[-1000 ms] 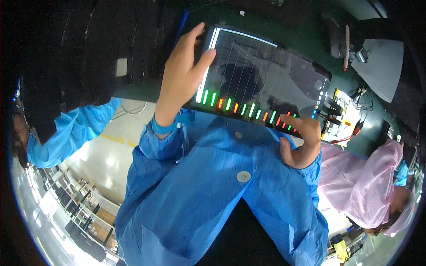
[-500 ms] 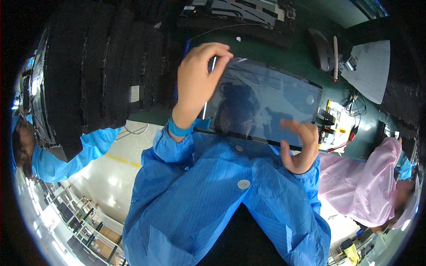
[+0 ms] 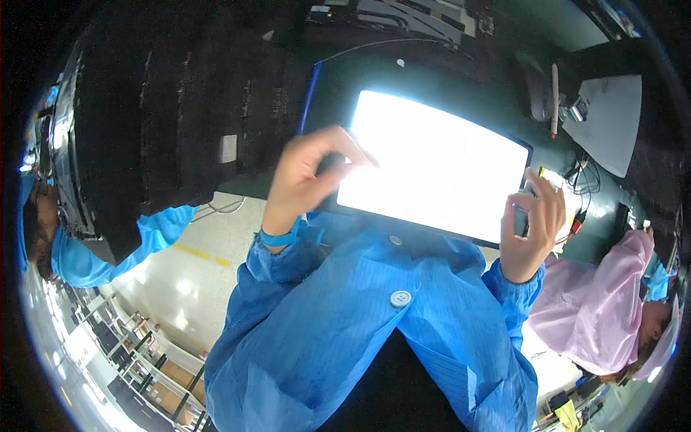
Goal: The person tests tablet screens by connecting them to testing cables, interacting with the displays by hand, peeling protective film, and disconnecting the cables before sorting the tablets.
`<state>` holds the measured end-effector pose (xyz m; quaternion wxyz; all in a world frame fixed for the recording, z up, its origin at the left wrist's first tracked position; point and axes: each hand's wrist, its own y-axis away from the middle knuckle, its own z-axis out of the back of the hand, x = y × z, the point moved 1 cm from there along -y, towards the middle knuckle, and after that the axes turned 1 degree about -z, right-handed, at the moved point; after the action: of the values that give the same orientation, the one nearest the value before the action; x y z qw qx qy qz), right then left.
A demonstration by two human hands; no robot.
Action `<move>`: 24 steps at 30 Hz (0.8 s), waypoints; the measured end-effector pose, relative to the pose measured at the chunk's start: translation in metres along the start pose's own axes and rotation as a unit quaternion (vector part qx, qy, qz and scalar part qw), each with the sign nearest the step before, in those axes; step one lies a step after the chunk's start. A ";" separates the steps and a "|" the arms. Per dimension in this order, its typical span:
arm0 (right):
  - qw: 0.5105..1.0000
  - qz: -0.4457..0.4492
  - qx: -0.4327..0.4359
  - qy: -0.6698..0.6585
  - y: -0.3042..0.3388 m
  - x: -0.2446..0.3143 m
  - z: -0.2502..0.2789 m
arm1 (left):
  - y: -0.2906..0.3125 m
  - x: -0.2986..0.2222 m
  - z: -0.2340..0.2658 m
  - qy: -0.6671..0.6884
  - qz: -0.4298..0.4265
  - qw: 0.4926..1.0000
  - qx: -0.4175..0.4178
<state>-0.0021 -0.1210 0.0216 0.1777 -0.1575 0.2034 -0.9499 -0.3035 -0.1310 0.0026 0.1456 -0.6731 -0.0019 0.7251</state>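
A flat display panel (image 3: 439, 173) glows bright white in a thin dark frame, tilted in front of my lap. My left hand (image 3: 306, 176) is over its left edge, thumb and forefinger drawn together; the fingertips are blurred against the glare, and anything between them is lost. At the panel's right edge, my right hand (image 3: 533, 230) has thumb and forefinger curled into a ring, other fingers raised. Whatever its fingertips pinch cannot be made out. A blue band (image 3: 279, 239) circles my left wrist.
Black slabs (image 3: 158, 122) are stacked at the left. Behind the panel lie a dark frame with metal parts (image 3: 410, 18) and a computer mouse (image 3: 531, 86). A grey sheet (image 3: 608, 119) and cables (image 3: 586, 176) are at right. People in blue (image 3: 108, 252) and pink (image 3: 597, 302) sit either side.
The panel has gone from dark to bright white. My left hand has come down from the top left corner along the edge. My right hand has moved right, off the screen's face, to its edge.
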 end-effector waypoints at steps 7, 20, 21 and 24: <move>0.972 0.031 0.131 -0.190 0.014 0.031 0.019 | 0.006 0.013 -0.011 -0.219 0.009 0.944 -0.247; 0.731 0.022 0.239 -0.639 0.019 0.036 0.000 | -0.013 0.022 -0.032 -0.239 0.217 0.921 -0.218; 0.725 0.025 0.233 -0.648 0.020 0.036 -0.001 | -0.011 0.020 -0.036 -0.220 0.223 0.922 -0.227; 0.715 0.018 0.233 -0.659 0.021 0.037 -0.004 | -0.008 0.019 -0.039 -0.192 0.245 0.915 -0.255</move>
<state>-0.0305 -0.1522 0.0170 0.3153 -0.6936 -0.1905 -0.6191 -0.2645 -0.1269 -0.0184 -0.2163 -0.5145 -0.0498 0.8282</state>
